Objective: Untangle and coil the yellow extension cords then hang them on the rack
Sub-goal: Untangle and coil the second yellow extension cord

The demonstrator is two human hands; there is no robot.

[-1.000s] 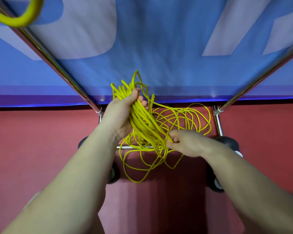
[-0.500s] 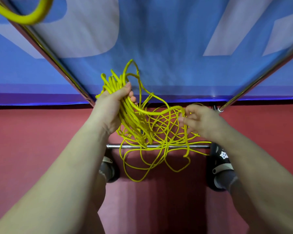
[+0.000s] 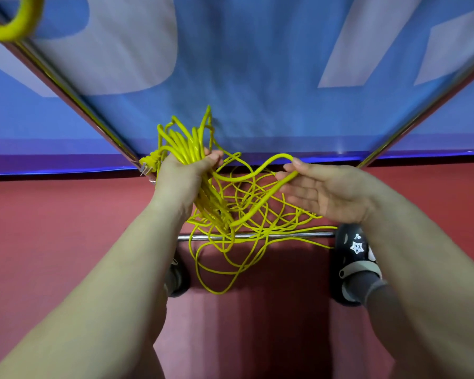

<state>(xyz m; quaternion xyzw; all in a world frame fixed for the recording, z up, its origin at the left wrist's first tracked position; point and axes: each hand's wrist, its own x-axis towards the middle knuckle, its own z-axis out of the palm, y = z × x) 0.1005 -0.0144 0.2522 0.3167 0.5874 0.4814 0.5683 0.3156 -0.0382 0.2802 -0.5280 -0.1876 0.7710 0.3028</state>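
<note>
Two steel rack poles (image 3: 66, 86) frame a blue banner (image 3: 257, 77) at 12 o'clock; red floor (image 3: 52, 228) below. Loose yellow cord (image 3: 230, 269) sprawls over the low crossbar (image 3: 298, 236) at 6 o'clock, less piled than a second ago. Left hand (image 3: 181, 176) grips the gathered coil (image 3: 184, 143), now raised, plug (image 3: 149, 163) poking out at 9 o'clock. Right hand (image 3: 326, 190), which was pinching low in the tangle, has come up at 3 o'clock, fingers nearly straight, one strand (image 3: 260, 170) draped across them: another loop is probably being fed to the coil. Hanging not yet begun.
</note>
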